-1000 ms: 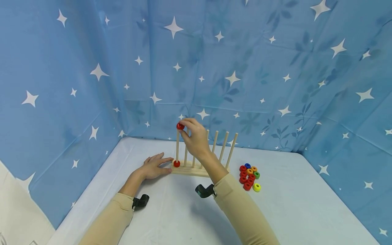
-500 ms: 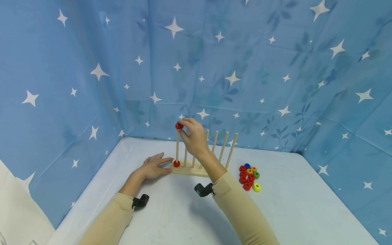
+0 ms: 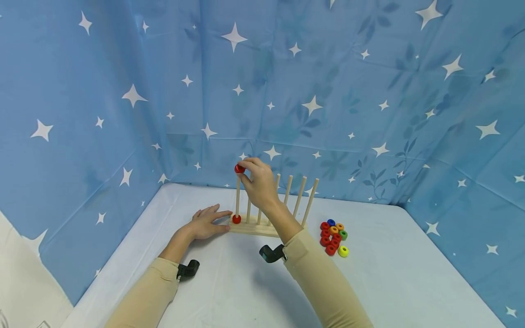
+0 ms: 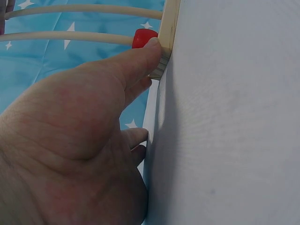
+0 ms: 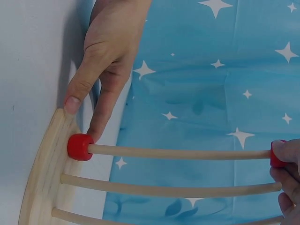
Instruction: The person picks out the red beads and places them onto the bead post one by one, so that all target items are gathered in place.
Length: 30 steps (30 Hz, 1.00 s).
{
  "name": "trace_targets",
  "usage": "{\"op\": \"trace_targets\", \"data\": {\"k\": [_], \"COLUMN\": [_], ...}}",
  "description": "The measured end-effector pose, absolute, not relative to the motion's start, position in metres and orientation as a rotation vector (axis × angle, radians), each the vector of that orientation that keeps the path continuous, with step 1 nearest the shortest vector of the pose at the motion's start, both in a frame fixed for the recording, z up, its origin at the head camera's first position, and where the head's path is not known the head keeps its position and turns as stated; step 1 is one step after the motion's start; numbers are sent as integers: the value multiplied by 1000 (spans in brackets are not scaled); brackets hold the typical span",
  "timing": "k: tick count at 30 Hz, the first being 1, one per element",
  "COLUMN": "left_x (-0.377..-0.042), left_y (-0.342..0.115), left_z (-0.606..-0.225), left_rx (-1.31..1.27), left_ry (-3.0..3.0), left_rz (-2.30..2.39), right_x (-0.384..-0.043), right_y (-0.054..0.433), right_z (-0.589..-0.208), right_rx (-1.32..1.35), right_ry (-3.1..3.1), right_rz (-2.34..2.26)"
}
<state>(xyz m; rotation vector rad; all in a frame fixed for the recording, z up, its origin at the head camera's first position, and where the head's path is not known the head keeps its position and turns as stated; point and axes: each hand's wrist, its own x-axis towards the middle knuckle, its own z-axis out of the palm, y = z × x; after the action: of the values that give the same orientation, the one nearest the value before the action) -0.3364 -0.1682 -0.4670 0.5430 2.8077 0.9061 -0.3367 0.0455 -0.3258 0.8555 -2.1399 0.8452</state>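
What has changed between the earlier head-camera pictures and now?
The right hand and the red ring it pinches eased slightly left, at the top of the leftmost peg. Nothing was taken up or let go.

Unchanged: the left hand at the wooden base, the lower red ring and the loose rings.

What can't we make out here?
Head: third peg from the left, upper part behind the right hand.
Head: stretch of wooden base, behind right forearm.
Right wrist: whether the held red ring is threaded; fingers partly cover it.
Left wrist: most of right hand, cut off by left edge.
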Motion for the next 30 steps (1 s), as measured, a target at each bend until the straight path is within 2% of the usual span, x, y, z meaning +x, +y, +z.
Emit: {"op": "trace_targets", "data": {"k": [30], "left_x": [-335], "left_y": [-166], "left_z": [-466], "left_rx": [537], "left_ry": [2809], "left_rz": [890], "right_x": [-338], "right_y": [45], "right_z": [-331], "right_rx": [845], "right_ry": [-2248], "right_rz": [771]}}
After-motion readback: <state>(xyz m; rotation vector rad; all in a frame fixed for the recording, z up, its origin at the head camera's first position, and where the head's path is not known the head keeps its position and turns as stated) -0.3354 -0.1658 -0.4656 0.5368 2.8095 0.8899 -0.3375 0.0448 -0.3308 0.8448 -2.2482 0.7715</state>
